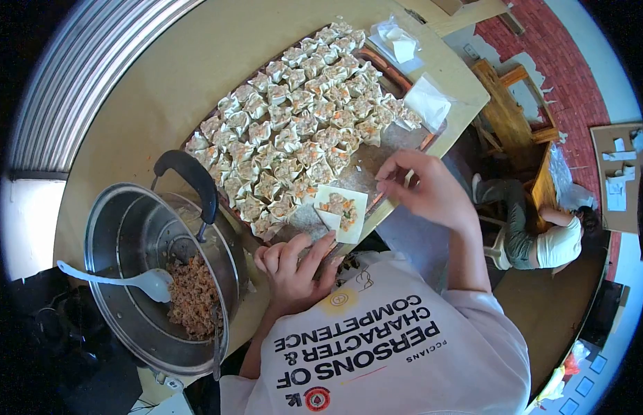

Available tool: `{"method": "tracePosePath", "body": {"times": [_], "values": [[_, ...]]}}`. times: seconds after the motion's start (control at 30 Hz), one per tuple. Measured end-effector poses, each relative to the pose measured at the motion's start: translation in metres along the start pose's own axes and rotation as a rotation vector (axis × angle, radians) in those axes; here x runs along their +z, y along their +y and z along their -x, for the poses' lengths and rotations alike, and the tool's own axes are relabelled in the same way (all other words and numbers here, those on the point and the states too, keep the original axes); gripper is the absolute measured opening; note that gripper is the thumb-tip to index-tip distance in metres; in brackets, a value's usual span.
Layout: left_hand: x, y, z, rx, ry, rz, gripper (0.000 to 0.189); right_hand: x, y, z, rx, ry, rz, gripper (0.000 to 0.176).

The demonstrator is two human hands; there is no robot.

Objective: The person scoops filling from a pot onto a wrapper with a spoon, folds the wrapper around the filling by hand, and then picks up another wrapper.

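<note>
A square dough wrapper (359, 199) lies flat near the front corner of the tray, with a mound of meat-and-vegetable filling (342, 210) on it. My left hand (297, 266) rests palm down at the tray's front edge, fingers apart, its fingertips by the wrapper's lower corner. In the air to the right of the wrapper is my right hand (428, 187), its fingers loosely curled and nothing visible in them. Beyond the wrapper, many open-topped filled dumplings (287, 131) stand packed in rows on the tray (377, 166).
At left stands a deep metal pot (121, 235) with a black handle (190, 176), ground filling (193, 297) and a white ladle (121, 278). White wrappers (426, 102) and a plastic bag (397, 41) lie at the far right corner. Another person (553, 238) sits further right.
</note>
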State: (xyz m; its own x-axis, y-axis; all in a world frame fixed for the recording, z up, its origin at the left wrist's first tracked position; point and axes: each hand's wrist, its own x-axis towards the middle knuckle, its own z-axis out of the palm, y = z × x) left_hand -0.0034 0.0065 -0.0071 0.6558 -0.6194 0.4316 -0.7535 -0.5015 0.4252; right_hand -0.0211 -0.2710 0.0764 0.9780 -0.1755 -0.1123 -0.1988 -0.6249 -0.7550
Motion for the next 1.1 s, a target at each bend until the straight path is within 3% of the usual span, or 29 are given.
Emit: {"method": "tracePosePath", "body": {"times": [0.13, 0.3, 0.5, 1.1], "values": [[0.0, 0.0, 0.001, 0.011, -0.011, -0.012, 0.045, 0.026, -0.002, 0.021, 0.072, 0.153, -0.012, 0.019], [-0.003, 0.001, -0.003, 0.018, -0.049, -0.06, 0.048, 0.043, -0.002, 0.024, 0.201, 0.123, -0.025, 0.021], [-0.001, 0.003, -0.003, -0.006, -0.094, -0.082, 0.051, 0.049, -0.006, 0.023, 0.134, 0.16, 0.096, 0.016], [0.0, 0.005, -0.005, -0.034, -0.135, -0.127, 0.053, 0.063, -0.004, 0.022, 0.094, 0.255, -0.122, 0.016]]}}
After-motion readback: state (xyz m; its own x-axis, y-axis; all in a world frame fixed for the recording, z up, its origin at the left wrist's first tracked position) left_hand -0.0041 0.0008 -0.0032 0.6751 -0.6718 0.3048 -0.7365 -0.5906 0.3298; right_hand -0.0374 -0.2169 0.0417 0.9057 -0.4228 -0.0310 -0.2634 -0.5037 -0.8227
